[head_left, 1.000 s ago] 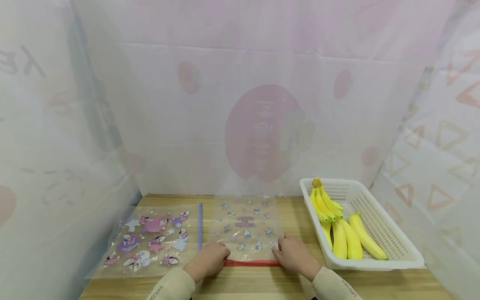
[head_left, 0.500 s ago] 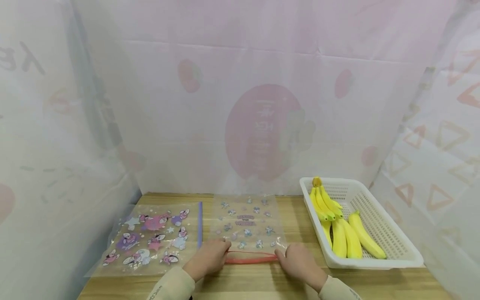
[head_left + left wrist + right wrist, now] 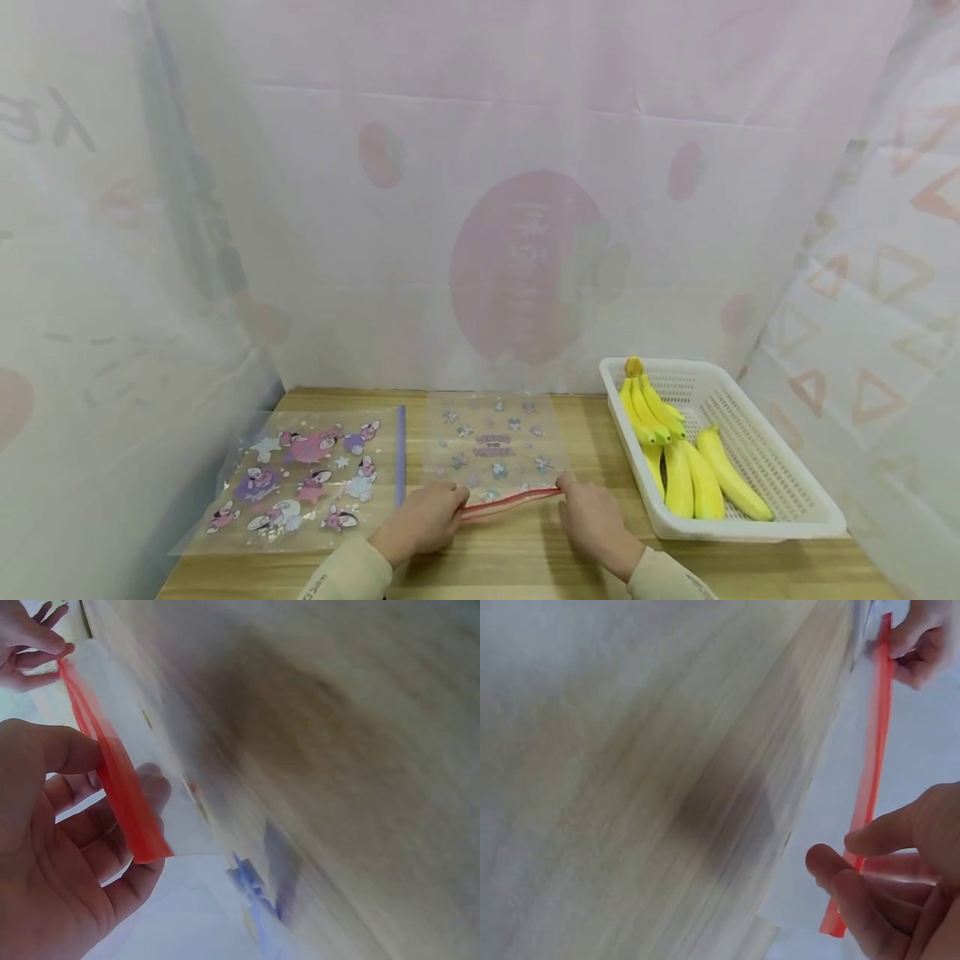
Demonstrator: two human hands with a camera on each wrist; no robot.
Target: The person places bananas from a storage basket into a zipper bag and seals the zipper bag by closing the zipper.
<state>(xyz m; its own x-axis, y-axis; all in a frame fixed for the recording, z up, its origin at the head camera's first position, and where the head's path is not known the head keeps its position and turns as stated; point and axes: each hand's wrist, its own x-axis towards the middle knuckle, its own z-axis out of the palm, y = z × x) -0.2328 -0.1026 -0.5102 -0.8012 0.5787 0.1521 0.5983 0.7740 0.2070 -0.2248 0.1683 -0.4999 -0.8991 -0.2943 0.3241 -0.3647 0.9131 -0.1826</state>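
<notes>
A clear zip bag (image 3: 491, 454) printed with small figures lies in front of me in the head view, its red zip edge (image 3: 512, 500) lifted toward me. My left hand (image 3: 426, 518) pinches that edge near its left end; in the left wrist view the thumb is on one side of the red strip (image 3: 124, 787) and the fingers on the other. Close to the opposite end, my right hand (image 3: 597, 523) pinches the edge between thumb and fingers, with the strip's tip (image 3: 832, 921) sticking out past them in the right wrist view. The edge slants up toward the right hand.
A second clear bag (image 3: 307, 479) with pink and purple prints and a purple zip edge (image 3: 401, 454) lies flat at the left. A white basket (image 3: 795, 475) holding several bananas (image 3: 705, 479) stands on the wooden table at the right. Fabric walls (image 3: 525, 250) enclose the back and sides.
The red edge has come up off its flat position, and its right end has risen farther from me with the right hand. The left hand has moved slightly right.
</notes>
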